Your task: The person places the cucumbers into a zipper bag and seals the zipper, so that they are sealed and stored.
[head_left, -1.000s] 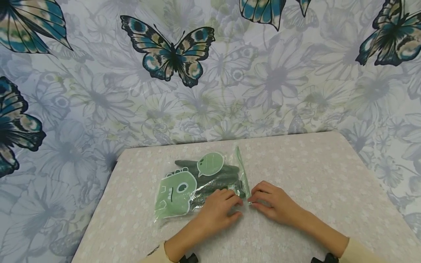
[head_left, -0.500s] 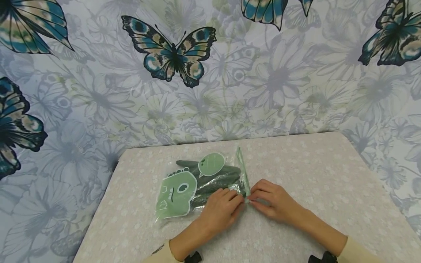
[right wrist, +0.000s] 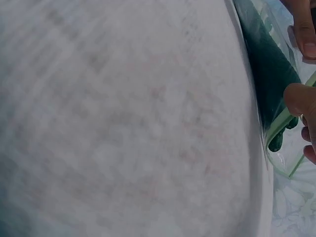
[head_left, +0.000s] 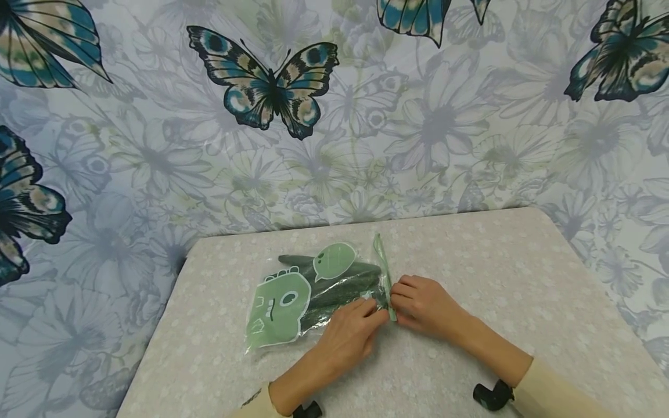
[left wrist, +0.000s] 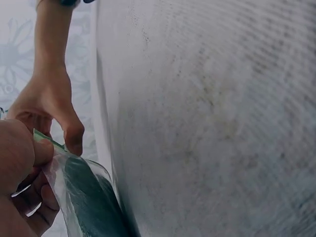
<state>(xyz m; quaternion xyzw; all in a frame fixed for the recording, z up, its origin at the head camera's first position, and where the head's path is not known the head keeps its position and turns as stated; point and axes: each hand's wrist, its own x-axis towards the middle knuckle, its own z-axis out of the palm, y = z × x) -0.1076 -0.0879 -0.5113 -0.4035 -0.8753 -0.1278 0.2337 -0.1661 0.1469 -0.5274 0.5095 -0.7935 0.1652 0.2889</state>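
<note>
A clear zip bag (head_left: 282, 313) printed with a green dinosaur lies flat on the table. Inside it are long dark green things (head_left: 345, 281); their kind does not show clearly through the plastic. A light green zip strip (head_left: 382, 255) runs along the bag's right edge. At the near end of that strip, my left hand (head_left: 347, 331) pinches the bag's corner. Just beyond it, my right hand (head_left: 425, 305) grips the strip between thumb and curled fingers. The right wrist view shows the right thumb (right wrist: 298, 98) over the strip, and the dark green contents (right wrist: 269, 64) behind.
Pale floral cloth covers the table (head_left: 496, 261). Its far edge meets a hanging backdrop (head_left: 334, 145) with butterflies and flowers. A black strap piece (head_left: 493, 396) sits at the right wrist.
My right hand has shifted slightly away from me along the zip strip, its fingers curling more onto it. My left hand has come from loosely spread to pinching the bag's near corner.
</note>
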